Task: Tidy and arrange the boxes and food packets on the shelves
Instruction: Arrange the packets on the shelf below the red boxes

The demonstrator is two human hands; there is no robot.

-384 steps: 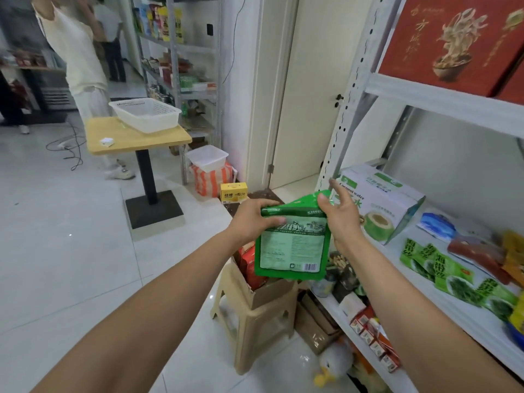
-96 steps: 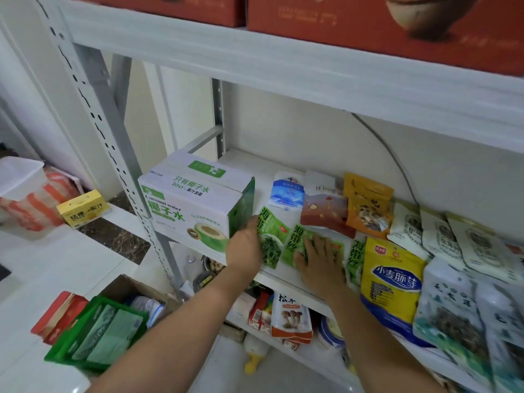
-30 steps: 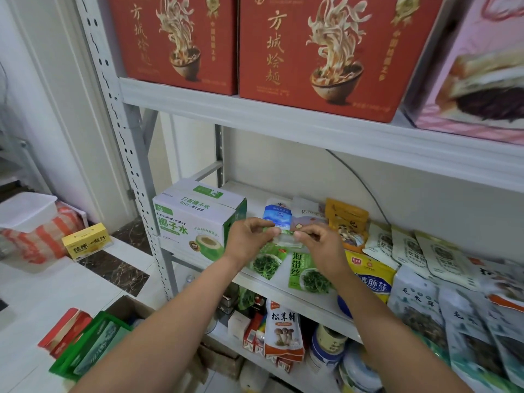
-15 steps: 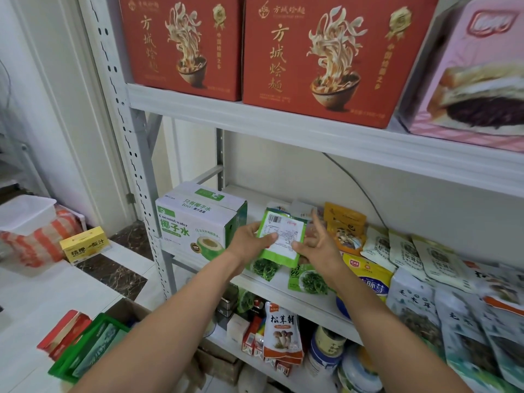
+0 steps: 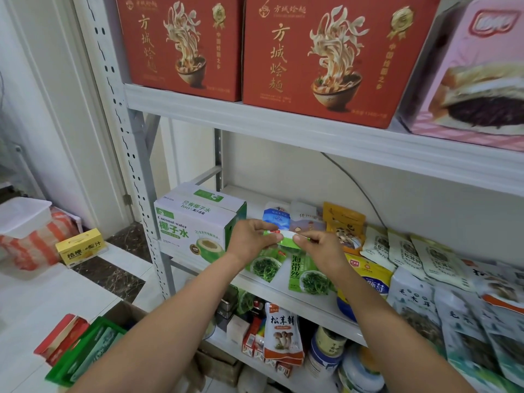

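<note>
The left hand (image 5: 251, 236) pinches one end of a small green packet (image 5: 286, 241). The thumb and fingers are closed tight on it. The right hand (image 5: 321, 249) pinches the other end the same way. So both hands are clamped on the packet, and it hangs in the air between them, just above the middle shelf (image 5: 283, 296).

The packet's long side runs from 9 o'clock to 3 o'clock, and the right end is a little lower. We see it almost edge-on. The left hand is at its 9 o'clock end and the right hand at its 3 o'clock end, so neither hand is nearer.

At 6 o'clock from the packet, right under the hands, two flat packets (image 5: 307, 275) of the same green lie on the shelf. At 12 o'clock, near the back of the shelf, is a blue packet (image 5: 276, 218). At 9 o'clock, just beside the left hand, stands a white and green box (image 5: 195, 228).

I think the next move is to bring the packet down toward 6 o'clock and lay it flat with the other green ones.
</note>
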